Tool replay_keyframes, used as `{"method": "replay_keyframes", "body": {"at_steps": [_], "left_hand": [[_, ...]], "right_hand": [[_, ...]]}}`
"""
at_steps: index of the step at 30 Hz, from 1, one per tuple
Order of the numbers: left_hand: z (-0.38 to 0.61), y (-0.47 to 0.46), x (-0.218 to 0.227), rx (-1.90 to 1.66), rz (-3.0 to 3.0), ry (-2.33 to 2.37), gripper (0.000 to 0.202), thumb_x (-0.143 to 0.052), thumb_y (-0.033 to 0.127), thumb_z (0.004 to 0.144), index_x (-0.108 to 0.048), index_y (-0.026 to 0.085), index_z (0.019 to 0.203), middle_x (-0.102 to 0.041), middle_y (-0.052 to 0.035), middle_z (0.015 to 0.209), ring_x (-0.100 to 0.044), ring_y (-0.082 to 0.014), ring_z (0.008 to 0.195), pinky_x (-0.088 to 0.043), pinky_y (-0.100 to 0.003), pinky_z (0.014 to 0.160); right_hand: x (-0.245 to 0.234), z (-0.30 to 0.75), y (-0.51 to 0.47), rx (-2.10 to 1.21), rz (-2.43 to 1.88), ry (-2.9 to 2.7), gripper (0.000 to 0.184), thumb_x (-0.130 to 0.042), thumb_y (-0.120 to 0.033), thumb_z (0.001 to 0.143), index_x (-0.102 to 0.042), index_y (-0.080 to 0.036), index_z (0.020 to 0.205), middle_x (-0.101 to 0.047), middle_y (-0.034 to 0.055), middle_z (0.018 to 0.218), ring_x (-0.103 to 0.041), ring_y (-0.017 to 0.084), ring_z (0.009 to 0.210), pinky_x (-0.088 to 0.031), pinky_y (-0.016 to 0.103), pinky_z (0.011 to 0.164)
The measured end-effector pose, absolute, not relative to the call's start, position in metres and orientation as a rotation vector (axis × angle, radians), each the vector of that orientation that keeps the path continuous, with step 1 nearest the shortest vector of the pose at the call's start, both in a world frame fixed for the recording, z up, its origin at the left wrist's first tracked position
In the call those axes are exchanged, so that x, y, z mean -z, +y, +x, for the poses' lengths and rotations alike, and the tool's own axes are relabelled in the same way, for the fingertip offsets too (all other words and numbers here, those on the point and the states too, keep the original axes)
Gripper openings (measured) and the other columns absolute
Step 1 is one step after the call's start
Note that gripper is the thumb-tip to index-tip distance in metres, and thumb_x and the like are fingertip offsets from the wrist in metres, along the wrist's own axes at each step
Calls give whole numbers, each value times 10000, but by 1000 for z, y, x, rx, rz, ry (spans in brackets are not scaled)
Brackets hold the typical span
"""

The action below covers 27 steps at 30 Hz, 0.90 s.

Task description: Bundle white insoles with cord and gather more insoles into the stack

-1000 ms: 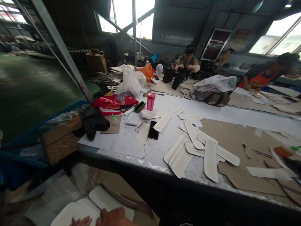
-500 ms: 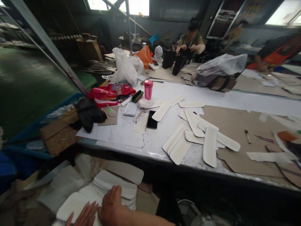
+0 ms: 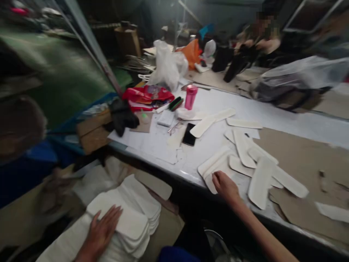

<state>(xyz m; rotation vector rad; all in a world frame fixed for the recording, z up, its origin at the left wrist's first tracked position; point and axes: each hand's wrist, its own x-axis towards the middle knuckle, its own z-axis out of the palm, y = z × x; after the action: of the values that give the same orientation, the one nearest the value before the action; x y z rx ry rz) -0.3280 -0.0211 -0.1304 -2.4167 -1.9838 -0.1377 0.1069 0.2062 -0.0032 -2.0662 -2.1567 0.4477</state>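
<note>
Left hand (image 3: 104,226) lying spread on panel stack (image 3: 133,220), front-left of phone (image 3: 189,134) | right hand (image 3: 225,185) resting curled at loose panels (image 3: 214,163), front-right of phone; grip unclear | light palm pressure likely preventing slippage

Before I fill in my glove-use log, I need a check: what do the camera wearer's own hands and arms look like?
The five-fingered left hand and right hand are both bare, without gloves. The slim right forearm shows no sleeve as far as the picture's edge, and no watch or band is visible. Blur hides finer details, such as rings.
</note>
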Motion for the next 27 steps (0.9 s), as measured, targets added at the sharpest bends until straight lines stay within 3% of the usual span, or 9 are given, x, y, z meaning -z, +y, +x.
{"method": "replay_keyframes", "body": {"at_steps": [2,5,7,9,13,18,22,25,27], "left_hand": [[-321,-20,118,120,-2397,-2021,390,-285,221,923,-486,234,1257,-540,-21,1279,-442,-163,1225,-123,-389,1075],[-315,-18,108,143,-2377,-2059,383,-334,228,927,-433,255,1296,-532,-1,1290,-427,-160,1238,-112,-383,1077],[-312,-17,105,160,-2353,-2120,379,-332,229,932,-430,260,1296,-536,-2,1285,-427,-167,1239,-126,-405,1077],[-310,-18,103,162,-2366,-2147,369,-324,239,938,-439,261,1287,-538,-10,1284,-428,-175,1238,-131,-424,1079],[-306,-17,93,130,-2405,-2137,362,-331,238,943,-428,245,1292,-530,-15,1291,-432,-178,1236,-133,-421,1077],[-298,-9,77,146,-2381,-2072,334,-368,223,930,-462,217,1250,-550,-7,1269,-454,-175,1215,-82,-396,1086],[-294,-8,71,168,-2345,-2030,308,-388,229,915,-499,207,1202,-583,-12,1226,-457,-171,1213,-55,-390,1115],[-296,-16,74,252,-2350,-2009,278,-417,270,889,-550,205,1124,-518,-29,1305,-360,-199,1293,-57,-415,1132],[-300,-22,84,314,-2407,-1995,372,-410,255,858,-499,215,1217,-414,-18,1389,-308,-189,1323,-59,-416,1141]], "right_hand": [[19,89,196,-578,-1926,-2350,306,-338,-362,902,-552,-185,773,-606,67,742,-575,211,709,-408,309,661],[47,33,169,-944,-1542,-2700,261,-346,-281,913,-589,-189,887,-642,61,885,-594,191,840,-419,270,753],[71,-6,162,-1018,-1503,-2761,239,-410,-211,877,-586,-158,1030,-626,99,1060,-570,217,993,-411,276,838],[96,-36,168,-1014,-1609,-2742,370,-440,-203,860,-493,-92,1209,-567,170,1187,-531,270,1086,-402,332,887],[132,-63,189,-1063,-1807,-2672,500,-497,-274,836,-420,-16,1257,-577,242,1127,-550,331,1047,-423,407,858],[114,-84,156,-1164,-1536,-2697,254,-454,-168,807,-526,-133,1049,-568,148,1102,-530,245,1042,-405,325,879],[87,-106,105,-1349,-1150,-2772,201,-404,-107,790,-508,-165,952,-611,83,978,-572,194,928,-439,274,805],[74,-116,85,-1374,-1099,-2797,216,-430,-275,834,-490,-159,1005,-628,90,940,-605,236,845,-480,339,745],[70,-120,83,-1338,-1062,-2863,354,-474,-424,813,-486,-166,1054,-629,108,996,-619,271,847,-500,393,731]]}}
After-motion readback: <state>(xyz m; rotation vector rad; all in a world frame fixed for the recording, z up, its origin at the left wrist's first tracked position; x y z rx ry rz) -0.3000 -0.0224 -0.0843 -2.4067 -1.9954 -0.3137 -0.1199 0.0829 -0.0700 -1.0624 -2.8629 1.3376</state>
